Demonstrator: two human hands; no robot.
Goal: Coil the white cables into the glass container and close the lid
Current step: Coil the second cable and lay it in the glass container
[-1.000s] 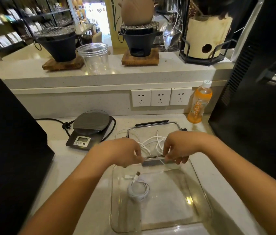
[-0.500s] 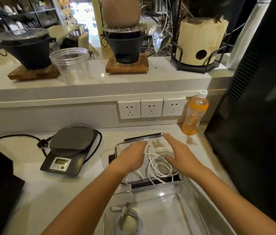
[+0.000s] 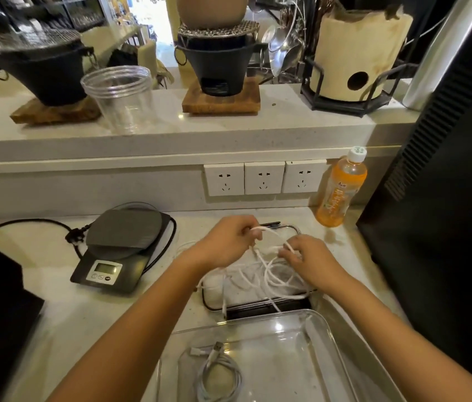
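Hands both pinched on the loose white cable (image 3: 269, 271): left hand (image 3: 229, 242) gripping one end, right hand (image 3: 305, 258) the loops; strand between runs left-right.

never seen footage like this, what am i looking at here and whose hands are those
No robot here: a person wears a wide-angle camera on the head, so you look forward and down over their own bare arms at a pale counter. The left hand and right hand each pinch part of a loose white cable, gathering it above a clear lid with dark clips. Nearest the camera sits the glass container, with one coiled cable lying inside. Also on the counter: a scale on the left and an orange bottle by the wall sockets. The raised shelf behind holds a clear jar and dark stoves.
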